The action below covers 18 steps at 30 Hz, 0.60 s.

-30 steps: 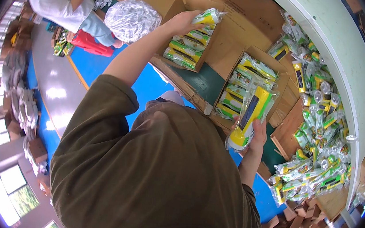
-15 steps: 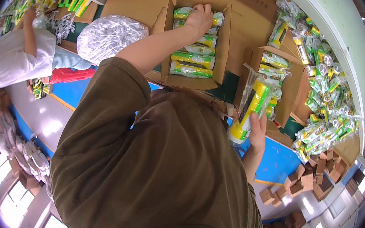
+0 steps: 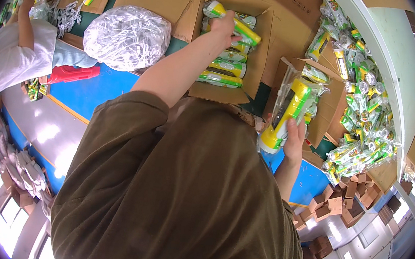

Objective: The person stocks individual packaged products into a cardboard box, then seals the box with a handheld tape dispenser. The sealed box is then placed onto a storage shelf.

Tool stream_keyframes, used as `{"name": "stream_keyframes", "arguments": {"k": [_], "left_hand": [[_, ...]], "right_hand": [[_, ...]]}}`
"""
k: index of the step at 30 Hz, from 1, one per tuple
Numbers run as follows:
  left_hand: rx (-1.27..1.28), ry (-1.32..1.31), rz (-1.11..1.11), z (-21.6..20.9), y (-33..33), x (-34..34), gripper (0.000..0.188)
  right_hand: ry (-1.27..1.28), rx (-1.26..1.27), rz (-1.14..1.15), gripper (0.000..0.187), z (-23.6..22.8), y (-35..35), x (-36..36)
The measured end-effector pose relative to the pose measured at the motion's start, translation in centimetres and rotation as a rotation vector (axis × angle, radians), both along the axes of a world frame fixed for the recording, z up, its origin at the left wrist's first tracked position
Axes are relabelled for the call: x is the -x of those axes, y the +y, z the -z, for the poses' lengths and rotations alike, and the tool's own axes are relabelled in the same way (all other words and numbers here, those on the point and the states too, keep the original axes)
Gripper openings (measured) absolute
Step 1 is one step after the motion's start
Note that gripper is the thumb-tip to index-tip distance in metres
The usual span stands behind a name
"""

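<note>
Nearest, off the near right corner of the big carton (image 3: 219, 96), the right hand (image 3: 293, 137) holds a torch-shaped pack (image 3: 291, 105) in loose clear film. The film looks slick, so the pack could slip, as the fingers seem to cradle it more than squeeze it. The forearm rises from below, with fingers along the pack's right side; how firmly they press, I cannot tell.

Within the big carton's opening, the left hand (image 3: 222, 26) is closed around the middle of a slanted pack (image 3: 248, 33), above the row of packs (image 3: 224, 66). Its lower end is near the carton's right wall and could catch there or crumple a neighbour's wrapper if pushed down askew. The arm stretches up from the lower left, back of the hand uppermost, hiding part of the contact.

Right of the big carton stands a smaller carton (image 3: 324, 115) of similar packs, and farther right lies a heap of packs (image 3: 371, 114). To the big carton's left sits a bulging clear bag (image 3: 127, 37); farther left is a co-worker in white (image 3: 18, 56).
</note>
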<state>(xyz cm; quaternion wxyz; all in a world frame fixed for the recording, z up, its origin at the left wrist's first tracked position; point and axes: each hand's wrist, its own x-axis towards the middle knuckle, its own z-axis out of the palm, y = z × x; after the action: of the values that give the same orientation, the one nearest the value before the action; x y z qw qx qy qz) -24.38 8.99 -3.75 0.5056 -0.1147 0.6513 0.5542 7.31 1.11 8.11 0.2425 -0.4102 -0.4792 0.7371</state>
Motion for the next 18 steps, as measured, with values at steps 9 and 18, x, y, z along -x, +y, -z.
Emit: {"name": "stream_keyframes", "arguments": {"k": [9,18], "left_hand": [[-0.231,-0.304,-0.437,0.4,3.4,0.8,0.047],[-0.190,-0.016,-0.243,4.9,5.1,3.7,0.036]], "right_hand": [[-0.024,0.021,-0.147,0.039,0.0,0.8,-0.7],[-0.043,0.059,-0.080,0.039,-0.8,2.4,0.3]]}}
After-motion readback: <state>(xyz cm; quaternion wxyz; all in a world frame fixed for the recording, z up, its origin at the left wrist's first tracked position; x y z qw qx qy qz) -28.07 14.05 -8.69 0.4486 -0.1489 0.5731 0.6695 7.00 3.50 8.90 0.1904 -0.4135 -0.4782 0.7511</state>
